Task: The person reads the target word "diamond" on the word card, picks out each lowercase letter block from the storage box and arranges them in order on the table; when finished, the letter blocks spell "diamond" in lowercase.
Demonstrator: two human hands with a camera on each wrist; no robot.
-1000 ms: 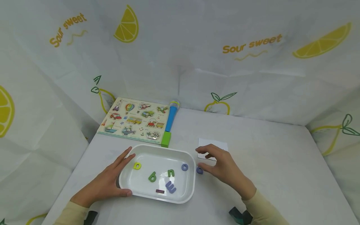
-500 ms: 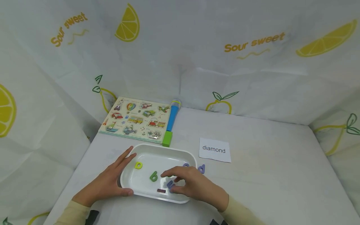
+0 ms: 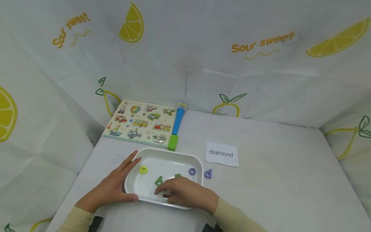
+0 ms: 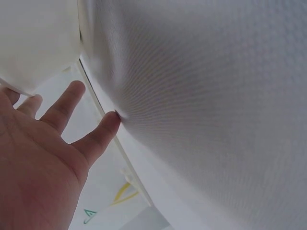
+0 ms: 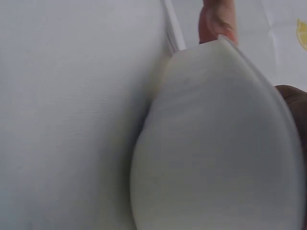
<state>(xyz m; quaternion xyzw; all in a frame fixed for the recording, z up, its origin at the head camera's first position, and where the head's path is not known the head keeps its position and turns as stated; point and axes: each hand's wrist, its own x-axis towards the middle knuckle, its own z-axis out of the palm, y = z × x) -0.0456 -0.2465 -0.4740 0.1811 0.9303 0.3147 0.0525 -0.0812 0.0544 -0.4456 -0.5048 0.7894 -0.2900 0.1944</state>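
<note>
My left hand [image 3: 111, 185] rests against the left end of the white tray [image 3: 197, 161], straight fingers at the far rim and thumb at the near rim. Over the tray's near right part is my right hand [image 3: 188, 193], its index finger and thumb on either side of a small dark red bar-shaped piece [image 3: 166, 196]; no grip on it shows. Also in the tray lie a yellow letter [image 3: 143, 169], a green letter b [image 3: 158, 181], a partly covered green letter n [image 3: 177, 175] and a purple letter o [image 3: 192, 171]. The right hand hides the purple letter m.
Right of the tray a purple letter d [image 3: 208, 173] lies on the table, below a paper card reading "diamond" [image 3: 221, 154]. Behind the tray are a vehicle picture puzzle board [image 3: 139, 124], a blue toy microphone [image 3: 178, 119] and a green block [image 3: 172, 142].
My right hand has left the purple letter d beside the tray, uncovering the word card, and moved left and nearer over the tray to the dark red piece. My left hand stays at the tray.
</note>
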